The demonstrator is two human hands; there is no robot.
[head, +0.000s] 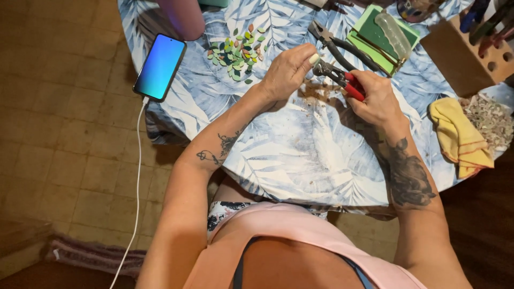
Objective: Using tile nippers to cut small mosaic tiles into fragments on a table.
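Observation:
My right hand grips red-handled nippers over the middle of a round table covered with a blue leaf-print cloth. My left hand pinches a small piece right at the nippers' jaws; the piece itself is too small to make out. Brown crumbs and chips lie on the cloth just under both hands. A pile of small green, orange and white tile pieces lies to the left of my left hand.
Black-handled pliers lie beyond the hands beside a green block with a clear piece on it. A lit phone with a white cable sits at the table's left edge. A yellow cloth, a chip-filled dish and a wooden tool holder stand at right.

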